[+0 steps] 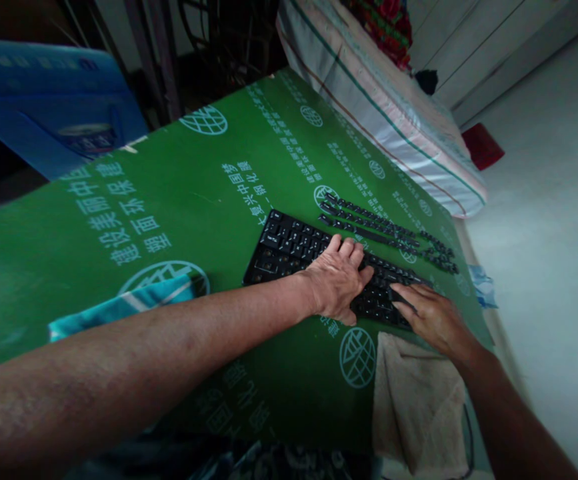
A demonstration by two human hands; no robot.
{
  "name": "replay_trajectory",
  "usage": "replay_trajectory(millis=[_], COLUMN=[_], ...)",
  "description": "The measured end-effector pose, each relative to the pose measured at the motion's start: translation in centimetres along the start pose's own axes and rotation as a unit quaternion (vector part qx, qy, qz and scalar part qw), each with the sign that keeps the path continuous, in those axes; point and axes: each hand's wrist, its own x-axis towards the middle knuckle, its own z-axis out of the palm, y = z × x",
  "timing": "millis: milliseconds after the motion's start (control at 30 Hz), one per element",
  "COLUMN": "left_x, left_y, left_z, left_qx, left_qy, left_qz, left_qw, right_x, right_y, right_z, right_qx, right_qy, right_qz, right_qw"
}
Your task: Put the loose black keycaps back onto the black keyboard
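Note:
A black keyboard [289, 240] lies flat on the green board, and some key positions at its left end show bare sockets without caps. My left hand [339, 277] rests across the middle of it, fingers bent slightly apart and holding nothing. At the keyboard's right part, my right hand [431, 317] has thumb and fingers drawn together over the keys; something dark seems to be between them, too unclear to name. Beyond the keyboard, loose black keycaps [369, 233] are laid out in several rows on the board.
The green printed board [249, 180] forms the tabletop. A beige cloth [413, 407] lies near the front edge, and a turquoise cloth [129, 307] is partly behind my left forearm. A blue plastic chair [59, 100] stands at left, a mattress [393, 120] at the back, a white wall [559, 220] at right.

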Motion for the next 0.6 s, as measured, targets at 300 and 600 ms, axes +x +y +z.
replay_trajectory(millis=[300,600], left_x=[0.0,0.2], left_y=[0.0,0.0], left_z=[-0.1,0.2], left_qx=[0.010,0.008], left_qy=[-0.007,-0.015], left_qz=[-0.002,-0.005], left_qw=[1.000,1.000], right_x=[0.3,1.5], right_y=[0.9,1.5], right_z=[0.0,-0.4], right_qx=[0.074,0.174], right_qy=[-0.005,-0.023], right_qz=[0.014,0.038], right_qw=[0.997,0.984])
